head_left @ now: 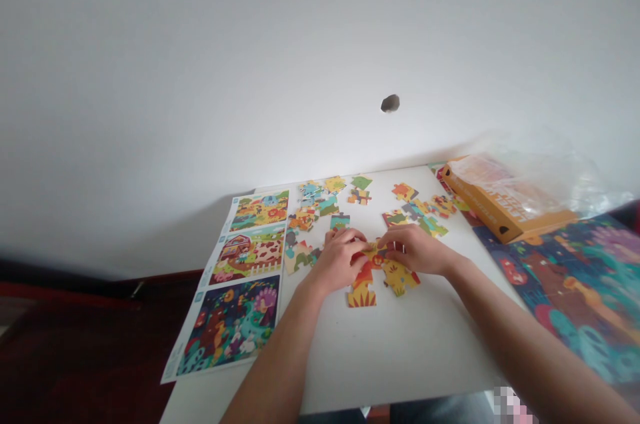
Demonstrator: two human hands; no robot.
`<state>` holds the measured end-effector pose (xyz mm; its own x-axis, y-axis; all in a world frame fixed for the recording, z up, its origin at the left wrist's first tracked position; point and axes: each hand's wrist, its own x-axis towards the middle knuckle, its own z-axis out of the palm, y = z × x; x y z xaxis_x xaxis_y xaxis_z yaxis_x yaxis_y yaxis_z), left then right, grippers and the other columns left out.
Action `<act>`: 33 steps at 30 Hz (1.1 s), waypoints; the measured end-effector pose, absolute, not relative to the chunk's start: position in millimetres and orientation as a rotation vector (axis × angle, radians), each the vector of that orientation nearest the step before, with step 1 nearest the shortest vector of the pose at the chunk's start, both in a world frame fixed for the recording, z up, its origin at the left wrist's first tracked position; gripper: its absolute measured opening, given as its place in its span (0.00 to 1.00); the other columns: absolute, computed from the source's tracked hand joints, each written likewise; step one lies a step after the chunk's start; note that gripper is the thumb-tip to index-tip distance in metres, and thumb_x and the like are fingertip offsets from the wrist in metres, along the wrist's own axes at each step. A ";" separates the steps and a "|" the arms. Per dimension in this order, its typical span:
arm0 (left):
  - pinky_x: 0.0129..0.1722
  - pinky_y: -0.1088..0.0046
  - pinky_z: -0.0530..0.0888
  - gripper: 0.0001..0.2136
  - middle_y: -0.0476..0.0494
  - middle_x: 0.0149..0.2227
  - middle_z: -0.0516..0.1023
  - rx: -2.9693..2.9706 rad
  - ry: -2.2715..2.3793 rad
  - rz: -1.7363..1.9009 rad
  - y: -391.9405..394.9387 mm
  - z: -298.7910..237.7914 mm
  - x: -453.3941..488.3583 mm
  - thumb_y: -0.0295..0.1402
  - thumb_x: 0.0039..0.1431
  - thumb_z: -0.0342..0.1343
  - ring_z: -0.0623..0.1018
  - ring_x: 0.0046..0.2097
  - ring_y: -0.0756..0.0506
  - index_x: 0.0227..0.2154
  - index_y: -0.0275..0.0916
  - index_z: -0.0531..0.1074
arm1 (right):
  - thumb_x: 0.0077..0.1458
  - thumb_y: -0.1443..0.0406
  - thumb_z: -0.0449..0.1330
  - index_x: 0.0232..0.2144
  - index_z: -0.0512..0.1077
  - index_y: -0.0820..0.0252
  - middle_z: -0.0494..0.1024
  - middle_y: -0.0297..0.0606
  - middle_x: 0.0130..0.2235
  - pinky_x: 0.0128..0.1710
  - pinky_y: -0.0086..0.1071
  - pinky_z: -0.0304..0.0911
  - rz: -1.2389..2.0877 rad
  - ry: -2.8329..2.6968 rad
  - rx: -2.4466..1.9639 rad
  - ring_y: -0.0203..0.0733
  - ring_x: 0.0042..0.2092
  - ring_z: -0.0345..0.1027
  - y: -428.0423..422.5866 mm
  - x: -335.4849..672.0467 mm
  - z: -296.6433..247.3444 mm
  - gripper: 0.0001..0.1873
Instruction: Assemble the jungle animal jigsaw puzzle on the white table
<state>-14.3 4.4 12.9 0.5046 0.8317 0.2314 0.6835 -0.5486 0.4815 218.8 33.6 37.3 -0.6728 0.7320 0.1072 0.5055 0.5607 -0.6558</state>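
My left hand (pixel 343 259) rests on the white table with its fingers curled onto a red-and-yellow jigsaw puzzle piece (pixel 362 293). Facing it, my right hand (pixel 414 249) has thumb and fingers closed on a small jigsaw puzzle piece, mostly covered by the fingers. Between the fingertips a yellow piece (pixel 373 255) shows, touching the ones around it. A yellow piece with leaf shapes (pixel 399 279) lies just below my right hand. Whether all these pieces interlock is hidden by my fingers.
Loose puzzle pieces (pixel 329 205) lie beyond my left hand, more pieces (pixel 423 212) beyond my right. On the left is a sheet with three pictures (pixel 283 257). At right, an orange box (pixel 483 205) under clear plastic (pixel 545 174) sits on a dark, colourful assembled picture (pixel 565 291). A wall (pixel 320 77) backs the table.
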 end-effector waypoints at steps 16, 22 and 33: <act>0.55 0.57 0.67 0.12 0.44 0.47 0.74 2.426 1.304 0.618 2.0 16.9 -14.4 0.30 0.58 0.61 0.73 0.51 0.41 0.45 0.47 0.78 | 0.45 0.64 0.67 0.49 0.74 0.57 0.76 0.40 0.42 0.22 0.28 0.69 1.580 -1.939 -1.259 0.36 0.31 0.70 36.7 227.3 33.0 0.25; 0.55 0.57 0.66 0.12 0.44 0.47 0.74 2.412 1.332 0.596 3.3 14.7 -16.0 0.30 0.58 0.62 0.72 0.52 0.40 0.45 0.47 0.78 | 0.47 0.67 0.63 0.45 0.76 0.58 0.74 0.30 0.29 0.20 0.25 0.64 1.736 -2.147 -1.174 0.32 0.21 0.68 26.8 224.9 46.0 0.20; 0.54 0.56 0.66 0.11 0.42 0.48 0.74 2.401 1.345 0.608 4.1 12.7 -15.0 0.30 0.58 0.62 0.73 0.52 0.40 0.45 0.45 0.78 | 0.54 0.70 0.56 0.35 0.79 0.58 0.80 0.34 0.32 0.35 0.29 0.62 1.186 -2.373 -1.030 0.37 0.32 0.70 31.4 219.9 46.2 0.12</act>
